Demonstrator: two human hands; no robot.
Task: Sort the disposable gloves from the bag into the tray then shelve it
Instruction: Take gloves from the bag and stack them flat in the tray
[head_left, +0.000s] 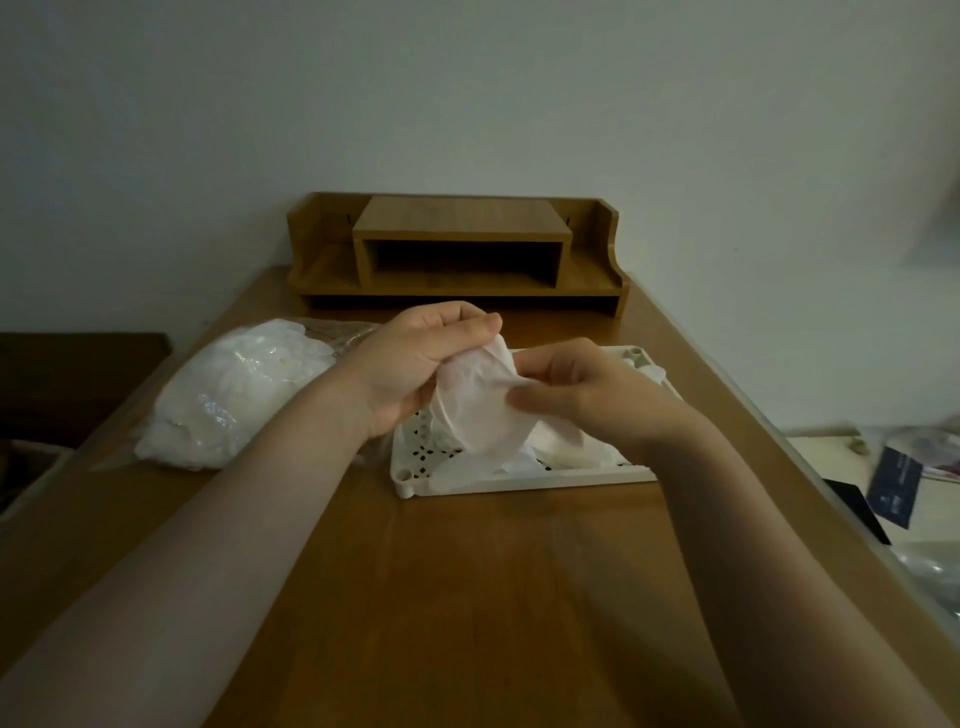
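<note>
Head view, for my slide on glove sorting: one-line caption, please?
Both hands, left hand and right hand, hold a disposable glove above the white tray, glove bag alongside.

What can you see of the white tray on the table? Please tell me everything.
The white tray looks like plastic, rectangular, with a low rim, round corner sockets and a perforated floor. It lies flat on the wooden table, right of the bag. Thin white gloves lie in it. Both hands hold another glove above it, hiding its middle.

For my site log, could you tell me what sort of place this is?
Probably a home desk by a plain wall: a wooden desk, a small shelf at its back, papers alongside.
</note>
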